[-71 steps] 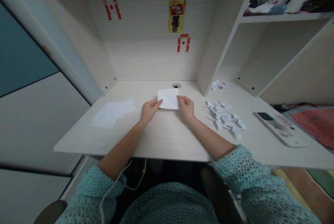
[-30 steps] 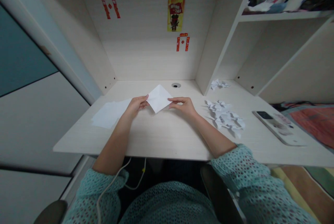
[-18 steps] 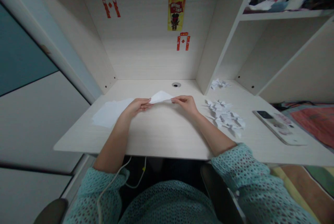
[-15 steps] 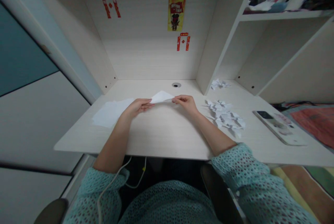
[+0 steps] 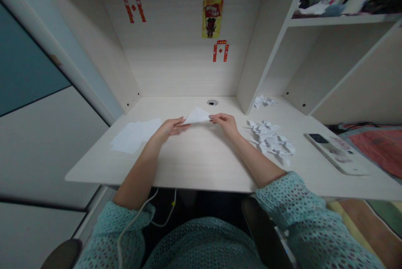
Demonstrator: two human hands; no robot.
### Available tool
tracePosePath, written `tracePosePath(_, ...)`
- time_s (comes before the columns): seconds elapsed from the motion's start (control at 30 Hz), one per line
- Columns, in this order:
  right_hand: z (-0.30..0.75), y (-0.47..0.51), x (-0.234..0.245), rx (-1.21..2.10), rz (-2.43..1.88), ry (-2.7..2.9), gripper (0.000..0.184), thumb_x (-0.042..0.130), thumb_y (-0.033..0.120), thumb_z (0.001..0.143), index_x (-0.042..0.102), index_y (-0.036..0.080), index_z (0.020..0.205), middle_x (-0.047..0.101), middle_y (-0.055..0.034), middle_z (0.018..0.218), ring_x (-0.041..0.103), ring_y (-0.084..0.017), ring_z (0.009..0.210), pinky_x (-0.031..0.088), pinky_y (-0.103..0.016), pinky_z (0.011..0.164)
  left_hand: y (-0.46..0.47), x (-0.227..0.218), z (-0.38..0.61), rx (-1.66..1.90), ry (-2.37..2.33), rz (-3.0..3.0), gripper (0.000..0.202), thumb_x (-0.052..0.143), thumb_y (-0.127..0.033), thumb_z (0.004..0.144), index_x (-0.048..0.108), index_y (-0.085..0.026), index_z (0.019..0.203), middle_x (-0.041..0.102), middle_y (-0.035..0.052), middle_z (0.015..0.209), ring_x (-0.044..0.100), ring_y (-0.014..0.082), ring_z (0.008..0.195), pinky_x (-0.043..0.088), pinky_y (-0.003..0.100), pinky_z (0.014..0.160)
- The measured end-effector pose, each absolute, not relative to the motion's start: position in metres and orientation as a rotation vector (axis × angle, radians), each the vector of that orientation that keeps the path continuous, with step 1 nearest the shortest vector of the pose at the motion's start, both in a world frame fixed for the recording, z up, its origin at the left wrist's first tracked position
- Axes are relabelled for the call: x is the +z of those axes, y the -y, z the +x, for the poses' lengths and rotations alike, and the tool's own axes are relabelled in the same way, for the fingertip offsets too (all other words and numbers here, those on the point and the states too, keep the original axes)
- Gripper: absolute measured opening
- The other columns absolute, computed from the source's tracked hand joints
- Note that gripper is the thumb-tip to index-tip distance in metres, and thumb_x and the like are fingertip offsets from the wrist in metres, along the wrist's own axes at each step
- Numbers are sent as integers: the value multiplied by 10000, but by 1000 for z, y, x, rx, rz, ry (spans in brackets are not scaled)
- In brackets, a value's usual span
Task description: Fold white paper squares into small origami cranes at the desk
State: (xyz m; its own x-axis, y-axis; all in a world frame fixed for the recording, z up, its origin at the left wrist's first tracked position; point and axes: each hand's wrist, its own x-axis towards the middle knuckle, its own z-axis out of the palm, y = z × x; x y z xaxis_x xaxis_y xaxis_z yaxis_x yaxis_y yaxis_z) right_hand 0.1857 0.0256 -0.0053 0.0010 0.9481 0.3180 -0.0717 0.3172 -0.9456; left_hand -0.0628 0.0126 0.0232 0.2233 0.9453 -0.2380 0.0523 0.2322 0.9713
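Observation:
A small sheet of white paper [image 5: 197, 116], folded into a triangle, is held between my two hands above the desk. My left hand [image 5: 171, 128] pinches its left corner, the fingers slightly blurred. At the right corner, the thumb and fingertips of my right hand [image 5: 225, 123] are closed on the paper. To the left of my left hand lies a loose stack of white paper sheets [image 5: 133, 135]. Several folded white paper pieces [image 5: 270, 137] form a heap right of my right forearm, and a few more folded pieces [image 5: 264, 101] lie behind them by the divider.
A phone [image 5: 336, 154] lies face down on the right of the white desk [image 5: 201, 168]. An upright divider [image 5: 260, 51] stands behind the paper heap. A round cable hole [image 5: 212, 102] is near the back panel. A white cable [image 5: 135, 219] hangs by my left sleeve.
The left end of the paper has tilted slightly and its triangle peak has shifted a little right. My left hand has moved slightly right; my right hand has barely moved.

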Motion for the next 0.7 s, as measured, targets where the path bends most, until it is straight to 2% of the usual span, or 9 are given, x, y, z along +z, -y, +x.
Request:
tracePosePath(0.07, 183, -24, -6, 1015, -922, 1316, 258, 739, 437, 611, 703, 184, 642, 682, -29, 651, 574, -135, 612, 429, -267, 623, -9, 25, -55, 971, -1087, 1194, 503, 575, -536, 756, 635, -199, 1125, 618, 130, 1189, 589, 253, 1059, 477, 310, 768)
tracePosePath(0.13, 179, -20, -5, 1027, -923, 1347, 262, 741, 439, 607, 700, 183, 643, 685, -33, 661, 579, -141, 622, 430, -272, 631, -5, 26, -47, 1082, -1057, 1247, 564, 649, -497, 717, 571, -241, 1213, 601, 101, 1222, 577, 240, 1078, 471, 322, 820)
tracePosePath(0.23, 174, -16, -4, 1037, -914, 1368, 260, 748, 433, 601, 699, 182, 651, 688, -36, 675, 583, -145, 632, 429, -277, 641, -2, 27, -37, 1170, -1031, 1311, 672, 724, -428, 663, 521, -232, 1272, 682, 85, 1042, 630, 203, 936, 463, 306, 824)
tracePosePath(0.33, 172, -13, -4, 1041, -915, 1343, 269, 750, 439, 597, 698, 182, 659, 685, -34, 668, 576, -141, 616, 425, -275, 624, -3, 25, -32, 1301, -1076, 1308, 676, 752, -405, 628, 555, -195, 1239, 710, 75, 884, 642, 177, 798, 474, 291, 765)
tracePosePath(0.5, 170, -13, -6, 1068, -913, 1322, 299, 741, 458, 599, 702, 179, 697, 687, -42, 685, 590, -147, 637, 451, -276, 632, -3, 19, -25, 1441, -1151, 1310, 516, 756, -381, 622, 664, -157, 1078, 717, 86, 900, 642, 180, 800, 490, 292, 758)
tracePosePath(0.7, 164, -10, -9, 1151, -808, 1330, 488, 724, 452, 628, 674, 219, 1055, 709, -43, 908, 629, -158, 766, 496, -279, 682, 4, 16, -13, 1519, -1145, 1295, 458, 747, -350, 638, 685, -152, 1046, 707, 90, 989, 645, 210, 906, 497, 333, 850)
